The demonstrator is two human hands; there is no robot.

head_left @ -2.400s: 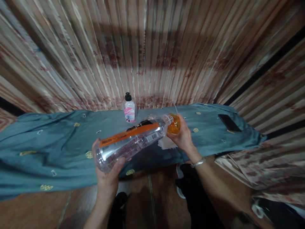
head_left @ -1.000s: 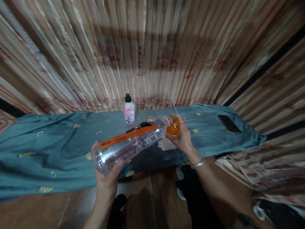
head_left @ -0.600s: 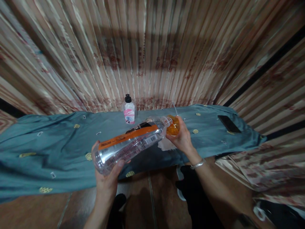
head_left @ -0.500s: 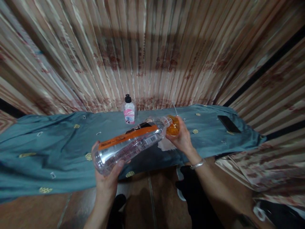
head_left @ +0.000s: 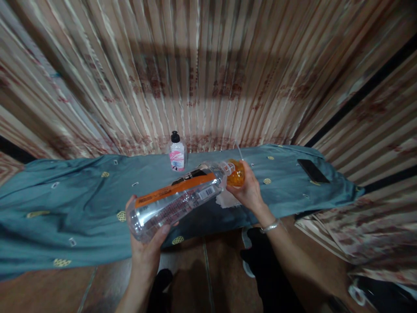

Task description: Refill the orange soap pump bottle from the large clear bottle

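My left hand (head_left: pixel 146 243) grips the base of a large clear plastic bottle (head_left: pixel 176 200) with an orange and black label. The bottle lies tilted, its neck pointing up and to the right. My right hand (head_left: pixel 249 191) is closed round a small orange container (head_left: pixel 236 174), held right at the bottle's mouth. A thin clear straw or tube (head_left: pixel 240 152) sticks up from the orange container. Both are held above a table draped in a teal cloth (head_left: pixel 65 204). A white tissue (head_left: pixel 224 200) lies on the cloth under my right hand.
A small bottle with a pink label and a black cap (head_left: pixel 177 152) stands at the table's back edge. A black phone (head_left: pixel 313 171) lies at the right end. Striped curtains (head_left: pixel 208 74) hang close behind and at the right. Tiled floor (head_left: pixel 208 278) lies below.
Both hands and the two containers stay in the same pose. The view has tipped up a little, so everything sits slightly lower in the picture.
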